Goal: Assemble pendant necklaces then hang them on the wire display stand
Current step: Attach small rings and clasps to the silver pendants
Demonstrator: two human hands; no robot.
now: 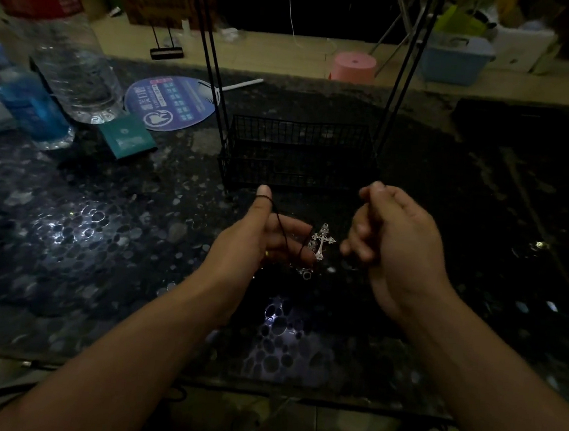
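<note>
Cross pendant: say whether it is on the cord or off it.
Cannot tell. The cross pendant sits beside the left hand, where the black cord loops; the join is too dark.
</note>
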